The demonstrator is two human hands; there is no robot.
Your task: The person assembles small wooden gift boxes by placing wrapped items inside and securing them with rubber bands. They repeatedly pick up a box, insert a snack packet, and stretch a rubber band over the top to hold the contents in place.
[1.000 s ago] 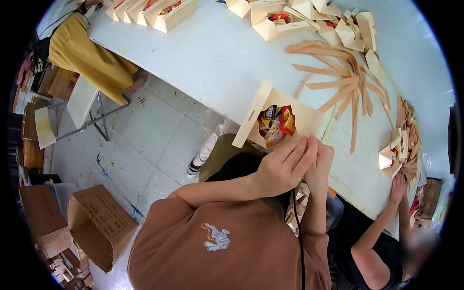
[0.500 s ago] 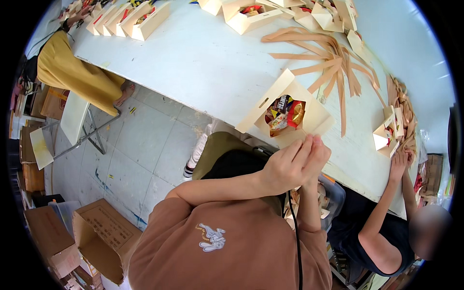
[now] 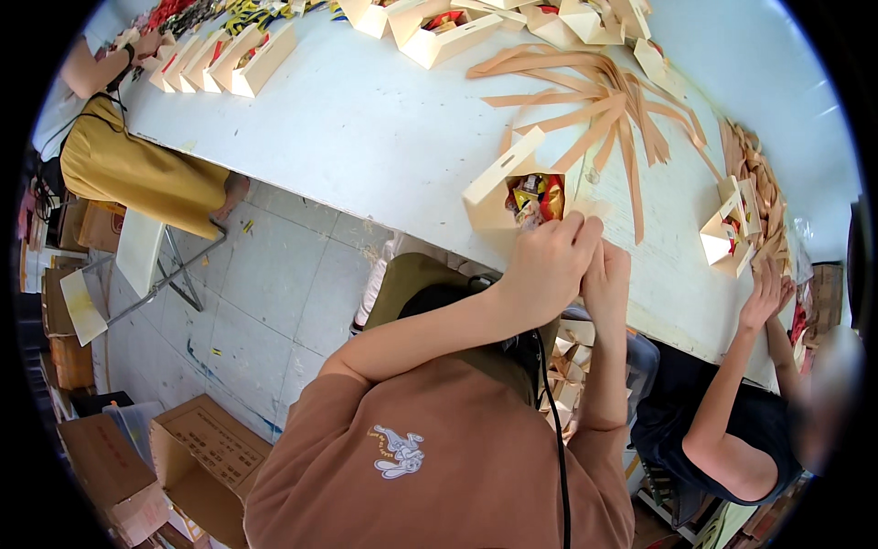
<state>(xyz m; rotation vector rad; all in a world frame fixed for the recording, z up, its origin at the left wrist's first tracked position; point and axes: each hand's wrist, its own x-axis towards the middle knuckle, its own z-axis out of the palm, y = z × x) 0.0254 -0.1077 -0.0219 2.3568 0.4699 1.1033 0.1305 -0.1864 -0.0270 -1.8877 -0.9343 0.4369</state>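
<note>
A cream cardboard box with a slotted top flap stands open by the table's near edge, holding wrapped snacks in red, yellow and dark wrappers. My left hand is closed on the box's near right side, fingers bent over its edge. Tight against it, my right hand is closed with its fingertips curled in. What the right fingertips pinch is hidden between the two hands. Just beyond the box lies a spread bunch of tan ribbons on the white table.
More filled boxes stand along the far side, with a row of boxes at far left. A co-worker's hands are beside another box at right; another person is at left. Cartons sit on the floor.
The box has turned and shifted slightly left and away, its slotted flap now more upright. My hands have closed in together at its near right side, the right hand showing more.
</note>
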